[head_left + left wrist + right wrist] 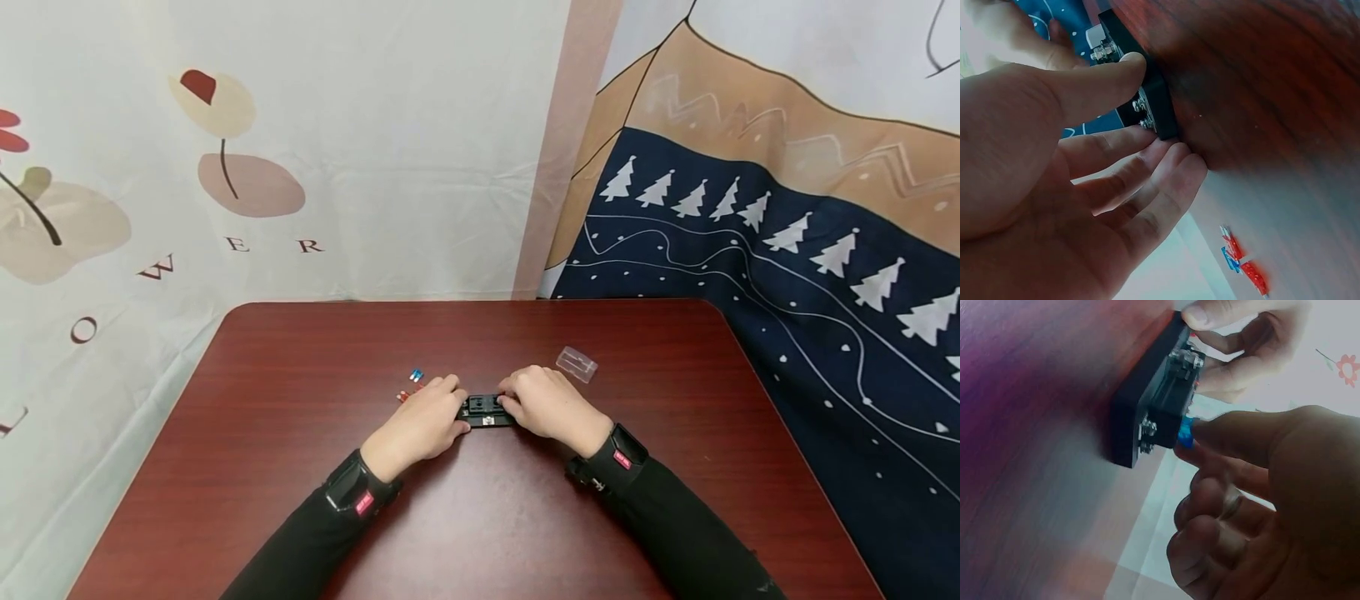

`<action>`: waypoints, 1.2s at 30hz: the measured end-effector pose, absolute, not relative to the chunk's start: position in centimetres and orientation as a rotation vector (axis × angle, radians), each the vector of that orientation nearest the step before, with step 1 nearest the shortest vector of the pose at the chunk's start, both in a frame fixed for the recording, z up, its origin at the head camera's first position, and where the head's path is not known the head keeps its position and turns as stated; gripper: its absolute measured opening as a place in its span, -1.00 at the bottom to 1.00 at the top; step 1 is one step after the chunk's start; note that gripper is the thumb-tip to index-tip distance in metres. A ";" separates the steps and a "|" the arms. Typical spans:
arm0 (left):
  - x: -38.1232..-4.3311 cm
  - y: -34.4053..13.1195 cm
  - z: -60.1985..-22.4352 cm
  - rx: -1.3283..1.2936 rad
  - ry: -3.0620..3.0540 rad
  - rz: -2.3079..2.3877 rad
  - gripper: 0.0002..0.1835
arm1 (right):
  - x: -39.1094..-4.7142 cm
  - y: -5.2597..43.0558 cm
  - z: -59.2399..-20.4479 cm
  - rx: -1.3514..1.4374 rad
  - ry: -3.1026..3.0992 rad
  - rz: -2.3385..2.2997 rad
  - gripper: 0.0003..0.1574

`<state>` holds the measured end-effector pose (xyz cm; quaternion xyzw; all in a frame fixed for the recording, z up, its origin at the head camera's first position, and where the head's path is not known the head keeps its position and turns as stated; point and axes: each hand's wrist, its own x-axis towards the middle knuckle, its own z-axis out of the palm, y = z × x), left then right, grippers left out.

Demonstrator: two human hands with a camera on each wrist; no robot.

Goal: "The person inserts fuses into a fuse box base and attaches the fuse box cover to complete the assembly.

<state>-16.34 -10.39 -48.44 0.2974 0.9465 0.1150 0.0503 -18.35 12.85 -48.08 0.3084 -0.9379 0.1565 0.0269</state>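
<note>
Your right hand (551,404) pinches a small blue plastic fuse (1185,432) at the black rectangular plastic block (487,408) your left hand (423,418) grips on the reddish-brown wooden table (300,350); a slanted push could jam the fuse.

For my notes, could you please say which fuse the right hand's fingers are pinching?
The blue fuse at the black block; the other blue fuse and red fuses lie on the table.
</note>
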 end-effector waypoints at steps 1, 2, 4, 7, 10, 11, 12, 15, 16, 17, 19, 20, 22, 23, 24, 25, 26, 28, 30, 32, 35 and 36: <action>-16.3 -10.4 -48.5 0.911 2.884 0.354 -0.55 | -18.3 13.1 -48.0 0.953 -2.913 0.484 -0.78; -16.3 -10.3 -48.5 0.915 2.886 0.358 -0.56 | -18.3 13.3 -47.9 0.955 -2.932 0.479 -0.75; -16.3 -10.3 -48.6 0.919 2.887 0.356 -0.56 | -18.3 13.7 -47.6 0.965 -2.988 0.442 -0.68; -16.3 -10.2 -48.6 0.912 2.884 0.357 -0.55 | -18.1 14.2 -47.2 0.979 -3.110 0.392 -0.51; -16.2 -10.3 -48.5 0.903 2.881 0.350 -0.53 | -18.3 14.2 -47.3 0.976 -3.183 0.342 -0.33; -16.2 -10.3 -48.5 0.899 2.880 0.346 -0.52 | -18.3 14.2 -47.3 0.973 -3.197 0.337 -0.30; -16.2 -10.3 -48.4 0.895 2.879 0.342 -0.52 | -18.4 14.1 -47.4 0.971 -3.199 0.330 -0.29; -16.3 -10.4 -48.5 0.884 2.875 0.331 -0.51 | -18.5 13.9 -47.5 0.969 -3.192 0.310 -0.31; -16.3 -10.4 -48.5 0.881 2.874 0.330 -0.51 | -18.5 13.8 -47.5 0.974 -3.190 0.311 -0.33; -16.3 -10.4 -48.4 0.880 2.873 0.332 -0.51 | -18.6 13.7 -47.6 0.980 -3.186 0.319 -0.36; -16.3 -10.4 -48.4 0.878 2.872 0.341 -0.52 | -18.6 13.6 -47.7 0.997 -3.172 0.338 -0.41; -16.3 -10.4 -48.3 0.878 2.874 0.346 -0.52 | -18.6 13.6 -47.8 1.004 -3.165 0.349 -0.44; -16.3 -10.5 -48.3 0.878 2.878 0.353 -0.53 | -18.7 13.5 -48.0 1.015 -3.154 0.363 -0.47; -16.3 -10.5 -48.3 0.878 2.880 0.353 -0.53 | -18.7 13.5 -48.0 1.015 -3.152 0.367 -0.48; -16.3 -10.5 -48.3 0.881 2.884 0.355 -0.54 | -18.7 13.4 -48.1 1.013 -3.149 0.367 -0.48; -16.2 -10.5 -48.3 0.882 2.885 0.349 -0.53 | -18.7 13.4 -48.1 1.010 -3.149 0.369 -0.48; -16.2 -10.5 -48.3 0.885 2.888 0.347 -0.53 | -18.6 13.4 -48.2 1.007 -3.149 0.371 -0.49; -16.1 -10.5 -48.4 0.886 2.889 0.334 -0.52 | -18.6 13.4 -48.2 1.009 -3.150 0.378 -0.48; -16.0 -10.5 -48.5 0.885 2.891 0.318 -0.51 | -18.6 13.4 -48.3 1.010 -3.149 0.384 -0.48; -15.9 -10.5 -48.5 0.885 2.895 0.314 -0.51 | -18.5 13.4 -48.2 1.011 -3.146 0.389 -0.48; -15.9 -10.5 -48.4 0.892 2.902 0.310 -0.51 | -18.5 13.5 -48.2 1.003 -3.141 0.395 -0.49; -15.9 -10.4 -48.3 0.895 2.905 0.308 -0.52 | -18.5 13.5 -48.2 1.000 -3.141 0.395 -0.48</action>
